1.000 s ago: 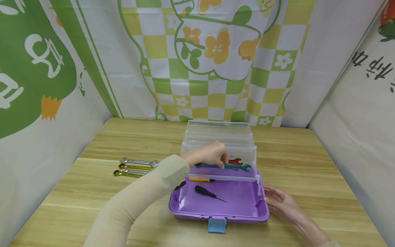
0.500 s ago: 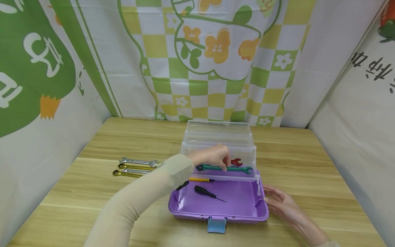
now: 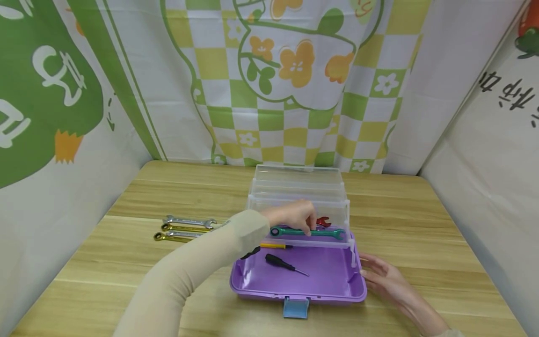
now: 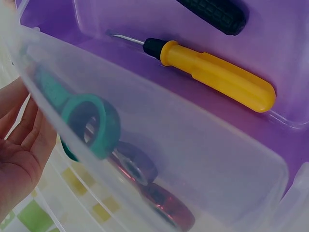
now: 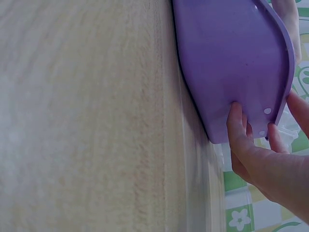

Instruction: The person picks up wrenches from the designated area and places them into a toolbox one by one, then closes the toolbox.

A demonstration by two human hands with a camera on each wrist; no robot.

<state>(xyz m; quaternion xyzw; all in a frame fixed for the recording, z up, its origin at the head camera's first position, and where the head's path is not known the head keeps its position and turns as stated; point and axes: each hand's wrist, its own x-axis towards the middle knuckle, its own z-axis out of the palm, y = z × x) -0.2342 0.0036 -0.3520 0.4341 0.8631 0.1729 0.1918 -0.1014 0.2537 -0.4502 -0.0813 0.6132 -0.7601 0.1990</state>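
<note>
Sensibly, the left hand (image 3: 296, 216) pinched the green wrench (image 3: 326, 232), presumably stiff, mid-shaft, while the loosely spread right hand (image 3: 389, 282) touched the toolbox (image 3: 305, 286).

— Anything readable?
— On the right cloth (image 3: 467, 135), past the worktop (image 3: 391, 210)'s right edge, dark, tilted Chinese characters (image 3: 514, 91); one looks like 柿.
— And beyond the left edge?
— Big white characters (image 3: 52, 80) on the left cloth's green patch (image 3: 25, 140), slanted and partly cut off; I can't make them out.
— On the tools?
— The farthest silver wrench (image 3: 189, 221), towards the worktop's left edge, shows faint shaft marks, too small to read.
</note>
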